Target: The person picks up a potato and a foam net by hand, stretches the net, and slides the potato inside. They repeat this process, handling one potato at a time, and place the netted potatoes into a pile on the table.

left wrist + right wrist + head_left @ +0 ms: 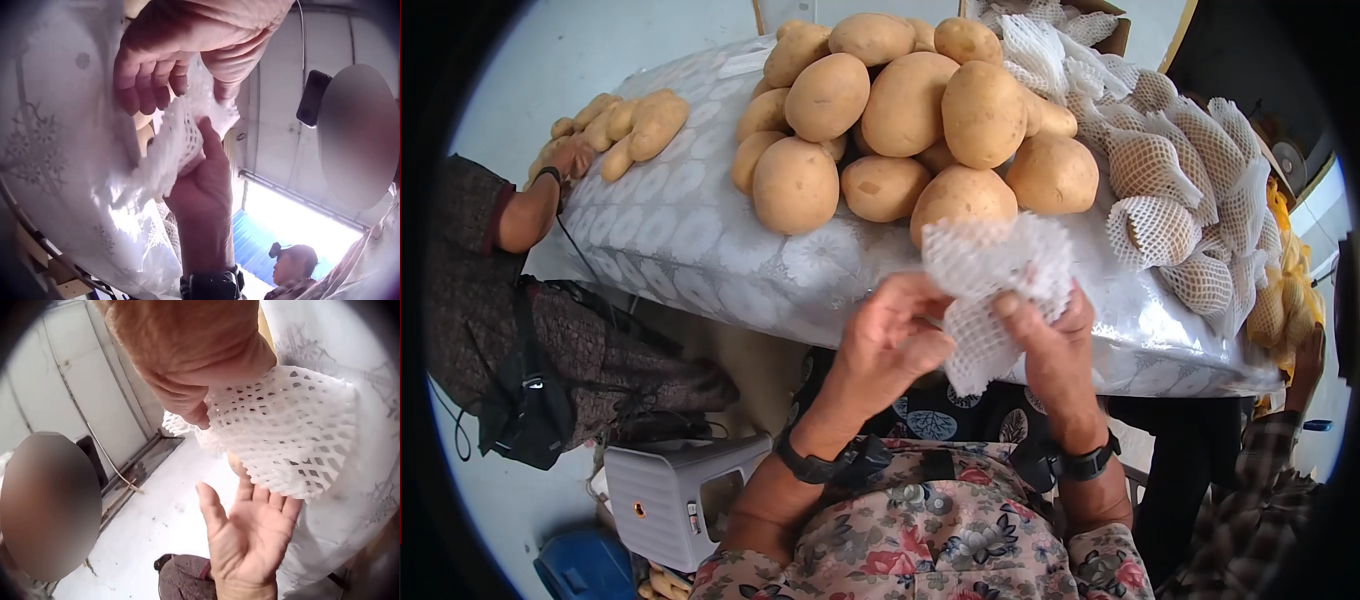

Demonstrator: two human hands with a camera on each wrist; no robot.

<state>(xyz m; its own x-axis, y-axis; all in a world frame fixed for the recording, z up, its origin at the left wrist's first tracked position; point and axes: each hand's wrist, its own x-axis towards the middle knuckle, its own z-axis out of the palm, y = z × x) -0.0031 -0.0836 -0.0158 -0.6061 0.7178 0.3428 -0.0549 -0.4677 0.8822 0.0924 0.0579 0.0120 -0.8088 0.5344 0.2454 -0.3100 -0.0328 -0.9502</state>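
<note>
In the head view my right hand (pixel 1055 335) pinches a white foam mesh sleeve (pixel 980 345) between thumb and fingers, just off the table's near edge. My left hand (pixel 890 335) is beside the sleeve's left side. The right wrist view shows that left hand (pixel 253 534) palm up, fingers spread and fingertips right at the sleeve's lower edge (pixel 275 481). No potato shows inside the sleeve, which hangs loose and partly flattened. Just beyond my hands lies a pile of bare potatoes (pixel 910 105), its nearest potato (pixel 960 195) partly covered by the sleeve.
Potatoes in foam sleeves (pixel 1155 165) are heaped to the right on the patterned tablecloth (pixel 690 235). A smaller potato pile (pixel 645 125) lies at far left, by another person's hand (pixel 570 158). A grey plastic stool (pixel 655 500) stands below left. Yellow netting (pixel 1295 290) hangs at the right end.
</note>
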